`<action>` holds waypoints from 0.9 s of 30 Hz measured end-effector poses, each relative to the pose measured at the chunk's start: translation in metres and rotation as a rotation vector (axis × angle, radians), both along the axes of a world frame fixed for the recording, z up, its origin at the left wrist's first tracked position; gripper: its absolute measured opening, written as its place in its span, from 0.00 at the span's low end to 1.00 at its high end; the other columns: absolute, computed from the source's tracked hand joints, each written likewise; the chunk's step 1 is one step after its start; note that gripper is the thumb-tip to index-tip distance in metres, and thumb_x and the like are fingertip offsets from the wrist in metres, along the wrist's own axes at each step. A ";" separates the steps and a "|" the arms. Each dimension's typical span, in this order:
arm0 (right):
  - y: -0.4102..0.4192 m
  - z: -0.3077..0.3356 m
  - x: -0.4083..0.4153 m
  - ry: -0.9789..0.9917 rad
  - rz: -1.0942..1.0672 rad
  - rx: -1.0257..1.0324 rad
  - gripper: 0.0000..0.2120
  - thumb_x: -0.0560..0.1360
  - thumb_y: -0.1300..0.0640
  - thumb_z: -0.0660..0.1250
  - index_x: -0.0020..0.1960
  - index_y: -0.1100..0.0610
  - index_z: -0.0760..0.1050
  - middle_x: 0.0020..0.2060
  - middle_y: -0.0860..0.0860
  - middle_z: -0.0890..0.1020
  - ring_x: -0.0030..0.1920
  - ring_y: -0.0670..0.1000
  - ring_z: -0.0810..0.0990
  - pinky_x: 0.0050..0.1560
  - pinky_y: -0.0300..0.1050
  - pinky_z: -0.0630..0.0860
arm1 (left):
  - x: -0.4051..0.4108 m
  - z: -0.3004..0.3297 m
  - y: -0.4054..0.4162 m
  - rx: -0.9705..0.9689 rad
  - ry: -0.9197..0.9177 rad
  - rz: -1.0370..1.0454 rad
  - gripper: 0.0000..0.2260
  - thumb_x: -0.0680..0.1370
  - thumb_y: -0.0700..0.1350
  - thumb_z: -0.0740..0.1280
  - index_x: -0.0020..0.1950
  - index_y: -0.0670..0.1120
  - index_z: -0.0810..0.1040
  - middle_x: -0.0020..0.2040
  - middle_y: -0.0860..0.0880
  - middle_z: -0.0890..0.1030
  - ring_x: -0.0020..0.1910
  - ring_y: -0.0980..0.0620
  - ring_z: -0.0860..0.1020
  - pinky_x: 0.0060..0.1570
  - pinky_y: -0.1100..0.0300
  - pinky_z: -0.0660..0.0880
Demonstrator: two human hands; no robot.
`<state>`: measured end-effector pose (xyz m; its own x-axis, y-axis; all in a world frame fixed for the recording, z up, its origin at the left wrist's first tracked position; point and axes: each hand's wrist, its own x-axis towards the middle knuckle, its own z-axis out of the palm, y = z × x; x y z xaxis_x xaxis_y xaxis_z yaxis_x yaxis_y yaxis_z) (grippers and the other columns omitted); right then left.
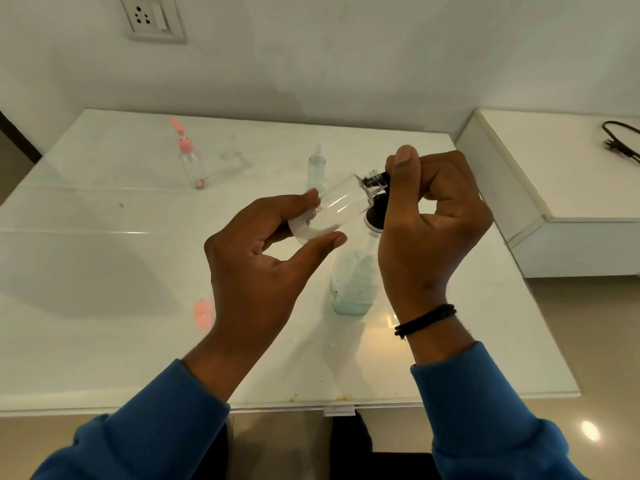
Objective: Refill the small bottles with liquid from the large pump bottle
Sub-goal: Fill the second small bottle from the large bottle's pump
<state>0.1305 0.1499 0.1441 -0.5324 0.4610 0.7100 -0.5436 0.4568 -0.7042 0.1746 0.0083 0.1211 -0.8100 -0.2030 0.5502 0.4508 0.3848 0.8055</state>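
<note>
My left hand [263, 258] holds a small clear bottle [332, 209] by its base, tilted so its threaded neck points up and to the right. The neck meets the black pump head [375, 209] of the large pump bottle [353, 278], which stands on the table with pale blue-green liquid low inside. My right hand [433, 216] curls over the pump head, thumb on top. A pink cap [202, 313] lies on the table left of my left wrist.
On the white glossy table [104, 271], a small bottle with a pink pump [192, 161] stands at the back left and a small bottle of pale liquid [316, 168] stands behind my hands. A white ledge [554, 174] with a black cable [620, 136] sits to the right.
</note>
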 end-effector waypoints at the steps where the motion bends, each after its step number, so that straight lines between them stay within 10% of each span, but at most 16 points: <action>1: 0.000 0.000 -0.001 -0.003 0.003 0.002 0.15 0.80 0.64 0.69 0.35 0.65 0.76 0.32 0.56 0.78 0.33 0.53 0.75 0.35 0.45 0.72 | 0.000 0.000 0.000 0.001 0.002 -0.001 0.19 0.72 0.46 0.80 0.61 0.44 0.82 0.56 0.53 0.84 0.56 0.56 0.83 0.55 0.65 0.80; 27: 0.006 0.002 -0.004 0.024 0.010 0.043 0.17 0.79 0.64 0.69 0.32 0.65 0.75 0.30 0.56 0.78 0.32 0.56 0.75 0.35 0.50 0.72 | 0.000 0.001 0.000 -0.006 0.021 -0.008 0.19 0.74 0.45 0.79 0.62 0.42 0.82 0.58 0.50 0.84 0.57 0.54 0.83 0.56 0.62 0.81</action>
<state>0.1264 0.1561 0.1460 -0.5194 0.4244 0.7417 -0.5647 0.4810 -0.6706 0.1748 0.0084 0.1221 -0.7996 -0.1938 0.5684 0.4706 0.3859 0.7935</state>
